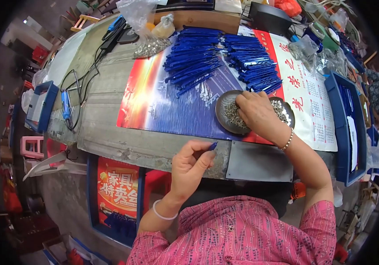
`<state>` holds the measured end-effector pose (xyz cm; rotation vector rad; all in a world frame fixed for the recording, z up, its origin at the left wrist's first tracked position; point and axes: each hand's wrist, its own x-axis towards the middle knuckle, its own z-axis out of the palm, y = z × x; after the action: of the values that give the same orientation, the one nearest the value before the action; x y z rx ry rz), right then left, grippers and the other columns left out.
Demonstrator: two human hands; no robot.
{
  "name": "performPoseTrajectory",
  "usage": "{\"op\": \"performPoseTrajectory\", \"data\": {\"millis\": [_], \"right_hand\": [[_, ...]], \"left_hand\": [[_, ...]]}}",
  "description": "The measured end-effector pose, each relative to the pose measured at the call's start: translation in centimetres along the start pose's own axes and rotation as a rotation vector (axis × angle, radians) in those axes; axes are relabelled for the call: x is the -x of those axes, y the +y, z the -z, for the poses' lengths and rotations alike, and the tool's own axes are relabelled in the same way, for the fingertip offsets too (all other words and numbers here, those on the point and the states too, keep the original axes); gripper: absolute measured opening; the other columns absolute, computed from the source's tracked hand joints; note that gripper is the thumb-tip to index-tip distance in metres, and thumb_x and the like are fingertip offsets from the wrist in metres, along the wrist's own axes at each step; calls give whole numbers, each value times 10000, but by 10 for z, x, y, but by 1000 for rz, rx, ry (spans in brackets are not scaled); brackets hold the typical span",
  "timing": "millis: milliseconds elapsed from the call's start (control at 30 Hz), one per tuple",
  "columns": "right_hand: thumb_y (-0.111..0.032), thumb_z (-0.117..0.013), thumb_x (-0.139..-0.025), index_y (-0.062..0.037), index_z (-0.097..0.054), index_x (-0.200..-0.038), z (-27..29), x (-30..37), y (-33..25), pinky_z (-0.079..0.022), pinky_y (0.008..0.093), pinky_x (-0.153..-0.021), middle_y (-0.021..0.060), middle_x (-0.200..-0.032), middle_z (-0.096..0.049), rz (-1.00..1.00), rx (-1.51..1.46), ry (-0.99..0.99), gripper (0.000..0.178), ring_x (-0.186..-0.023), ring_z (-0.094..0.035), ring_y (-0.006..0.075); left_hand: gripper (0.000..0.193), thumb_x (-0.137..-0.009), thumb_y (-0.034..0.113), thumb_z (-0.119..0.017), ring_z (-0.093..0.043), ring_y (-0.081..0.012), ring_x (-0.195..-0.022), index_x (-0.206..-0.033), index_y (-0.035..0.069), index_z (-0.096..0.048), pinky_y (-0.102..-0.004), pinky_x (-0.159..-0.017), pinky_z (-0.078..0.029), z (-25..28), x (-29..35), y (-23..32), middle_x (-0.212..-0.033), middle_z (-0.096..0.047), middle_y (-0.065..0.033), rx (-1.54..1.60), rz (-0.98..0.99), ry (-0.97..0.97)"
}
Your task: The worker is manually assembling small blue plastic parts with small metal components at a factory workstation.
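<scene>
My left hand (189,168) is closed near the table's front edge, with a slim blue piece (213,146) pinched between thumb and fingers. Only the pointed tip of that piece shows. My right hand (260,114) reaches over a round dark dish (219,115) of small metal parts (231,111). Its fingers are bent down together at the parts, and whatever they pinch is hidden. Partly behind this wrist lies a second dish (290,115) with shiny silver pieces (281,110). Beyond the dishes, slim blue pieces lie in a left pile (194,55) and a right pile (253,62).
A printed calendar sheet (154,115) covers part of the worn table (103,119). Blue trays stand at the right (343,170) and left (48,106); another blue tray (93,194) sits below the front edge. A corded blue tool (66,106) and a bag of metal parts (149,46) lie farther left.
</scene>
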<state>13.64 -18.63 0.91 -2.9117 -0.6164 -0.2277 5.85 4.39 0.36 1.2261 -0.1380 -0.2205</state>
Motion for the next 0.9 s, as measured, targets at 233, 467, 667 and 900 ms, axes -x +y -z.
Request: {"op": "performPoseTrajectory", "data": {"millis": [233, 467, 667, 900], "right_hand": [[-113, -581, -822, -39, -556, -825, 0, -2, 3, -374, 397, -701, 109, -800, -566, -33, -174, 39, 78, -782, -558, 304], [-99, -585, -841, 11, -616, -867, 16, 1, 0, -425, 355, -655, 142, -779, -561, -118, -509, 148, 117, -725, -562, 292], [-94, -587, -875, 26, -596, -867, 12, 11, 10, -415, 254, -631, 30, -730, -547, -238, -865, 131, 120, -687, -512, 96], [-80, -583, -888, 13, -570, -942, 42, 40, -10, -418, 225, -650, 10, -735, -528, -269, -1110, -18, 109, -715, -505, 71]], "left_hand": [[140, -905, 72, -583, -545, -96, -672, -1022, 0, -554, -219, -619, -435, 6, -2, -6, -872, -608, -54, 103, 70, -12], [137, -911, 76, -574, -543, -98, -672, -1025, 4, -551, -222, -617, -432, 0, 1, -7, -873, -602, -57, 115, 92, -26], [149, -899, 34, -575, -550, -83, -704, -1039, -9, -547, -204, -629, -444, -11, 9, -4, -886, -588, -50, -10, 80, -73], [150, -849, -22, -612, -559, -109, -713, -994, -15, -574, -219, -637, -452, -21, 10, -2, -884, -589, -62, -288, -152, -248]]}}
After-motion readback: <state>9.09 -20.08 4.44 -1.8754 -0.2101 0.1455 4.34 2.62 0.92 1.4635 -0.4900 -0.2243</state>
